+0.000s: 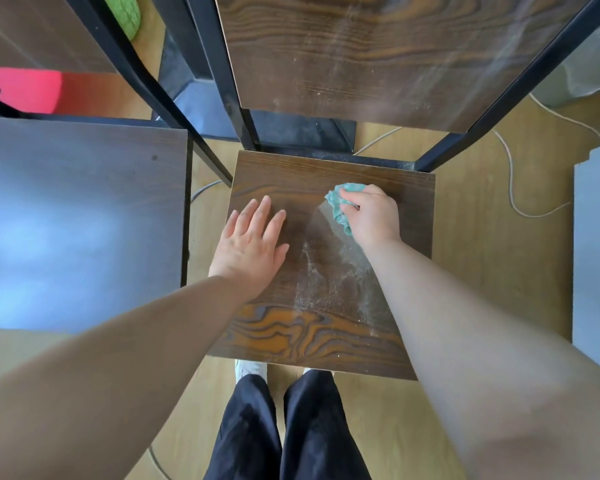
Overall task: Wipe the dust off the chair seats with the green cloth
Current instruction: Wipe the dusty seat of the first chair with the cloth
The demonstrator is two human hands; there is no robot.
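- Two legs in dark trousers [291, 427] stand at the near edge of one wooden chair seat [326, 334].
- A patch of pale dust [329, 271] lies on the middle of that seat.
- One left hand [248, 242] rests flat on the seat's left side, fingers straight and slightly spread.
- One right hand [373, 216] grips one bunched green cloth [340, 206] on the seat's far right part. The fingers curl round it, and folds stick out to their left.
- A second seat [80, 220] stands just to the left.
- One dusty backrest [361, 57] rises beyond.
- One pink object [21, 91] bears a dark mark, too blurred to read.
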